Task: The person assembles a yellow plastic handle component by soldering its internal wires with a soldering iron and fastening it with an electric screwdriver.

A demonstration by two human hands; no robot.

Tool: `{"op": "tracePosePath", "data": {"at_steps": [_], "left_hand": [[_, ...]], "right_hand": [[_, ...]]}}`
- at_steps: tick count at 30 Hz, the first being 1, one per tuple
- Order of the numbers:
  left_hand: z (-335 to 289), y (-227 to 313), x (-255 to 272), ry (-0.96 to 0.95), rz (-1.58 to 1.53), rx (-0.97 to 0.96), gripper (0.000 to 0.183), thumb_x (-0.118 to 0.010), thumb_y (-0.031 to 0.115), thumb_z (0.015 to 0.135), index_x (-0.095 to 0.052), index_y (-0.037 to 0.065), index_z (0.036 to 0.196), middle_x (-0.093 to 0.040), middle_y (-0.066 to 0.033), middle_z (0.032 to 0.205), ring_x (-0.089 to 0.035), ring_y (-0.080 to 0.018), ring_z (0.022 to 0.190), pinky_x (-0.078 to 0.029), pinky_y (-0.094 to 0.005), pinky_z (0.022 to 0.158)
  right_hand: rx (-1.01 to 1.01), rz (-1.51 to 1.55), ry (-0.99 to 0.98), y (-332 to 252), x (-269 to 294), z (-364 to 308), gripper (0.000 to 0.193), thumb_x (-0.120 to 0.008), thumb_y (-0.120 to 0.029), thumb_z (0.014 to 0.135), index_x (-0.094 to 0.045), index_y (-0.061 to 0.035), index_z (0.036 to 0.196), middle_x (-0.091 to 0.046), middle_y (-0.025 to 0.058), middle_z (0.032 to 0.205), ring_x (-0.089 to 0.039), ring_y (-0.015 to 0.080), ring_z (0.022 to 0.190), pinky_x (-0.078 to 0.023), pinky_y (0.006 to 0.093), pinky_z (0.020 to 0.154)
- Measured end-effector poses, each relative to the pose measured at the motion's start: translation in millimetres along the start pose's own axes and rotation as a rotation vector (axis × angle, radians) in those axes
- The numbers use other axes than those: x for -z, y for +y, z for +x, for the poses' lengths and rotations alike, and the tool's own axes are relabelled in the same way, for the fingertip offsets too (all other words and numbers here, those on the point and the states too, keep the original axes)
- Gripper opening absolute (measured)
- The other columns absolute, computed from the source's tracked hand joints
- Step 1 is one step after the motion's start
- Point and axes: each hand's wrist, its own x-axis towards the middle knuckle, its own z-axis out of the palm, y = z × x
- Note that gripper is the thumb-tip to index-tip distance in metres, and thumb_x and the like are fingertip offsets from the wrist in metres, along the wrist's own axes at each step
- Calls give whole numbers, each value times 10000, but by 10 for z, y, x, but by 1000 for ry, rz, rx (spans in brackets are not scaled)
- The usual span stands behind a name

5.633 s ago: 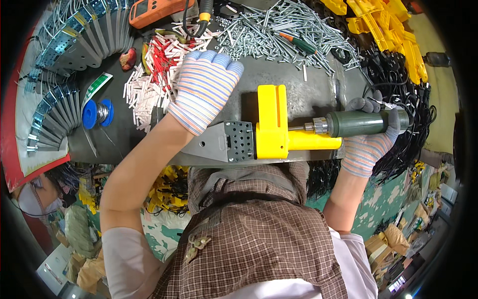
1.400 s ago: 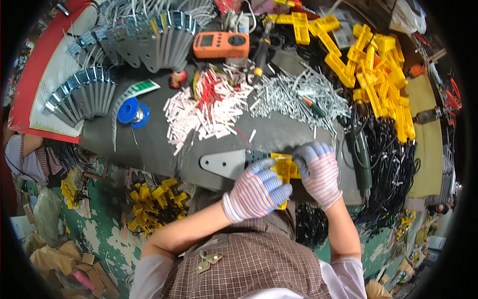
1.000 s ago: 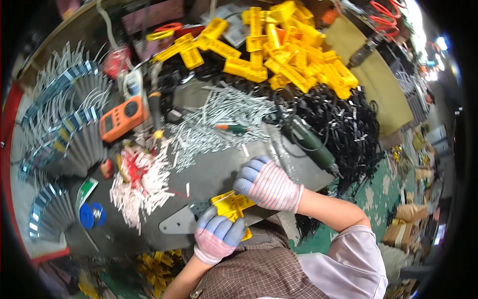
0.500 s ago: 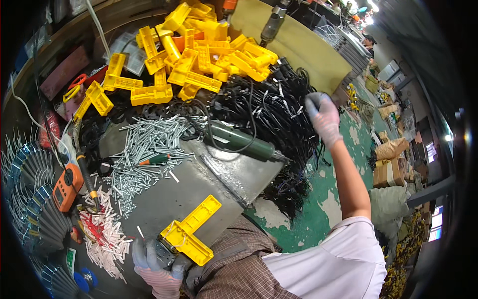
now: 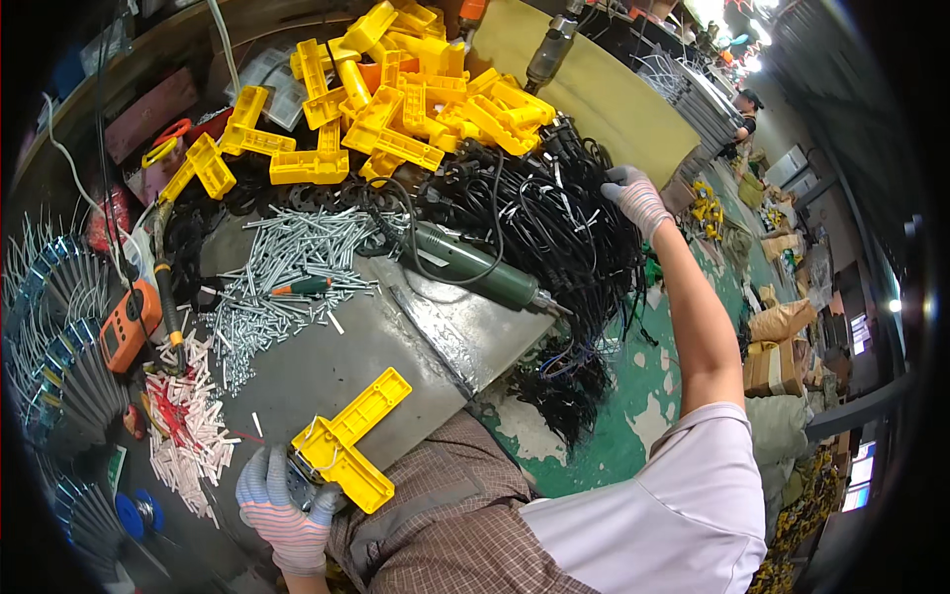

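My left hand [image 5: 285, 513], in a striped grey-and-pink glove, is closed around the lower left end of a yellow T-shaped plastic housing half [image 5: 358, 421]. The housing's ribbed open side faces up, and a thin pale wire and a dark part show at its gripped end. My right hand [image 5: 638, 201], gloved alike, reaches far out to the right edge of a heap of black cables [image 5: 534, 213]. Its fingers are bent together at the cables; whatever lies between them is too small to make out.
Yellow housings [image 5: 406, 109] are piled behind the cables. A green electric screwdriver [image 5: 475, 265] lies across the metal bench [image 5: 386, 327]. Long screws [image 5: 307, 247], white sleeves [image 5: 183, 436], an orange meter [image 5: 131, 325] and a blue wire spool [image 5: 139, 513] lie leftward.
The right hand has turned from fingers up to fingers pointing left, onto the cable heap's edge. My left hand still holds the yellow housing, slightly farther left in view. The whole view has shifted a little.
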Motion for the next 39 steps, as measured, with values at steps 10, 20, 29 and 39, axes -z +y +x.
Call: {"op": "tracePosePath", "data": {"at_steps": [10,20,29,39], "left_hand": [[-14,-10,-34,6,40,31,862,-553,716,783,-514,34,1309,-547,-202,1213,-508,-379,1116,-387,-479,961],[12,52,35,152,-48,15,783,-564,645,823,-524,29,1304,-554,-198,1215,-519,-361,1120,-395,-466,963],[631,1243,531,-580,-1819,240,615,-605,289,910,-378,27,1418,-641,-143,1006,-626,-285,888,-511,-369,800],[421,833,494,-228,-1368,732,281,-494,287,993,-576,19,1014,-558,-19,691,-511,-97,606,-427,-236,598]], "right_hand": [[10,101,56,-211,251,147,330,-638,-236,866,-602,-19,1112,-667,126,947,-616,192,772,-489,302,682],[198,1081,-54,-1410,576,-177,139,-703,-169,866,-609,-71,835,-575,-1,675,-515,95,529,-438,247,467],[338,1932,-921,-2437,-377,-1884,178,-421,-65,985,-479,90,1049,-364,-2,716,-332,67,586,-263,213,476],[281,640,-427,-1444,-1542,-2037,517,-568,-155,930,-403,-19,1401,-596,110,1066,-581,149,845,-499,287,740]]}}
